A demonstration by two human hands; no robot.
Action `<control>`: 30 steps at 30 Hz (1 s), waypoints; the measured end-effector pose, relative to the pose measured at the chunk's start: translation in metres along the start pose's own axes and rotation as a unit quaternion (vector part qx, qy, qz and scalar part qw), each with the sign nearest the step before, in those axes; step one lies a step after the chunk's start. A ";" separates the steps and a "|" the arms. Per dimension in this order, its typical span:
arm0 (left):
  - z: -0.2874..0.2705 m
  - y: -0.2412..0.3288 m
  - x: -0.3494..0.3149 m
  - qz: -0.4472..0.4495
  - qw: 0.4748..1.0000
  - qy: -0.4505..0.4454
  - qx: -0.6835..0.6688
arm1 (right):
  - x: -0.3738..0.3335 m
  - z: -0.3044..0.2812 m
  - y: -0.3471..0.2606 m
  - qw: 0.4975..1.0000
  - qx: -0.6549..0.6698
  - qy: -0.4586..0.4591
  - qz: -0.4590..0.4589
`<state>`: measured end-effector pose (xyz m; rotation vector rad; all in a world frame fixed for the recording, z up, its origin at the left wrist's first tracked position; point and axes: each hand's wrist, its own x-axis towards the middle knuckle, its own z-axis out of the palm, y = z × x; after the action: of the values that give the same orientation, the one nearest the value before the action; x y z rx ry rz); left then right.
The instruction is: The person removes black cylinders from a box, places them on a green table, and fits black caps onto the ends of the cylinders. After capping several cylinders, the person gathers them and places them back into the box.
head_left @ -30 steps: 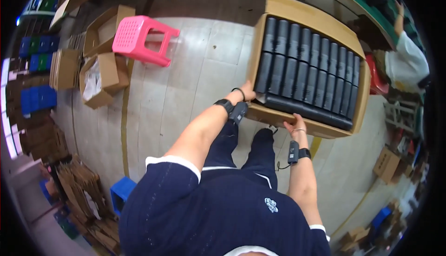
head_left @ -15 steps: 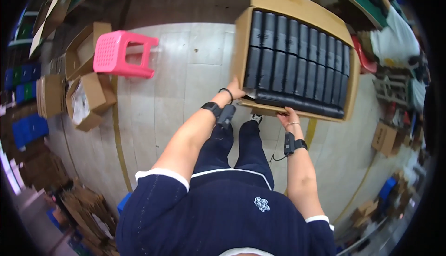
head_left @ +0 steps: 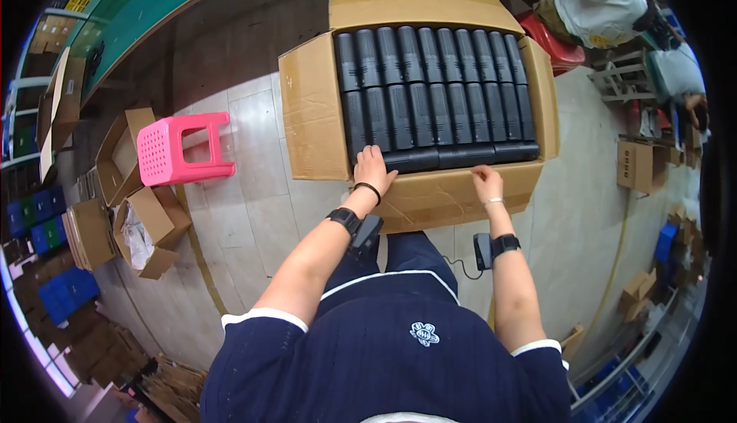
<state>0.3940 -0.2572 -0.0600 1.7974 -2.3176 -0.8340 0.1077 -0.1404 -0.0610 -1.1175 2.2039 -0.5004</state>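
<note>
A: How is the cardboard box [head_left: 445, 185] oriented?

B: Its long axis runs left to right, square across the front of the person's body, with the near edge rising slightly toward the right. The open side faces up toward the camera. What supports it from below is hidden.

A: And the flaps?

B: The far flap [head_left: 422, 6] points away from the person, the left flap [head_left: 313, 108] spreads outward, and the near flap [head_left: 461, 199] slopes toward the person's legs.

A: Which way do the contents point?

B: Black cases [head_left: 422, 112] fill the box in two ranks, a far and a near, packed side by side; the long axis of each case runs from near to far. Along the near wall, a crosswise row [head_left: 468, 155] lies at right angles to them, its long axis parallel to the box's own.

A: State of the hands?

B: They are well apart. The left hand [head_left: 371, 170] is at the near left corner, thumb spread from the fingers, over the left end of the crosswise row. The right hand [head_left: 488, 185] is at the near edge, right of centre, fingers curled; whether it grips the cardboard cannot be told.

A: Surroundings?

B: A pink stool [head_left: 184, 149] stands left of the box; a red seat [head_left: 559, 51] lies beyond its far right corner.
</note>
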 end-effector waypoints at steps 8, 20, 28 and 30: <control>-0.003 0.023 0.008 0.054 0.983 -0.036 0.171 | 0.043 -0.003 -0.038 0.925 -0.298 -0.073 -0.224; 0.021 0.062 0.019 0.197 0.957 -0.050 0.205 | 0.040 -0.054 -0.015 0.921 -0.187 -0.030 -0.339; 0.036 0.062 0.024 0.269 0.931 -0.047 0.241 | 0.083 -0.071 -0.054 0.892 -0.267 0.089 -0.354; 0.035 0.058 0.021 0.282 0.931 -0.040 0.228 | 0.107 -0.046 -0.058 0.870 -0.313 0.088 -0.370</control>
<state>0.3241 -0.2546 -0.0673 1.0793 -3.0306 -0.2980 0.0626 -0.2587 -0.0311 -2.3849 2.0683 -0.1724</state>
